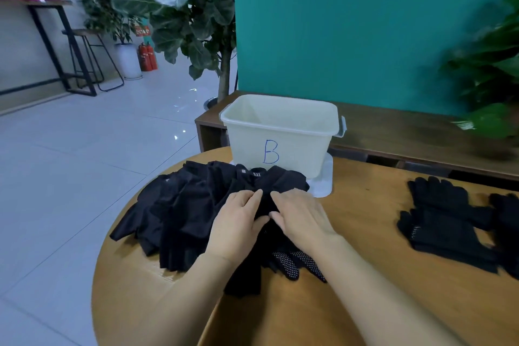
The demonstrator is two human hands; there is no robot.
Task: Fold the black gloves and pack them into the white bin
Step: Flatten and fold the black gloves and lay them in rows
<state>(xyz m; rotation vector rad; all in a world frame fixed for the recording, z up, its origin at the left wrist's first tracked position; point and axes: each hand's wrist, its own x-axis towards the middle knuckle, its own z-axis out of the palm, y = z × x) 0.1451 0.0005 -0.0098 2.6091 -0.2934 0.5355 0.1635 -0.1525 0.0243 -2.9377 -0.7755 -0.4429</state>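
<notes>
Nearest the camera: two forearms reach in over the round wooden table (pixel 351 275); a dotted-palm glove (pixel 297 262) lies beneath them, part hidden.

Left hand (pixel 238 222) and right hand (pixel 302 216) meet on top of the black glove pile (pixel 191 211); fingers of both are bent and pinching one dark piece between them, thumbs nearly touching; exactly which glove is held cannot be told, black on black.

Pile spreads to the left, some pieces hanging near the table edge; a second, smaller heap of knit gloves (pixel 446 216) sits well apart to the right.

Behind the pile, touching its far edge: white bin (pixel 280 132), marked "B", standing on what looks like its lid (pixel 323 180); no gloves visible inside from this angle.

Judgement: folding stage, packing not yet begun.

Risks: lifting the pinched piece may drag neighbours, since the layers overlap; pieces at the left edge could slide to the floor; a loose fold may spring open in transfer.
</notes>
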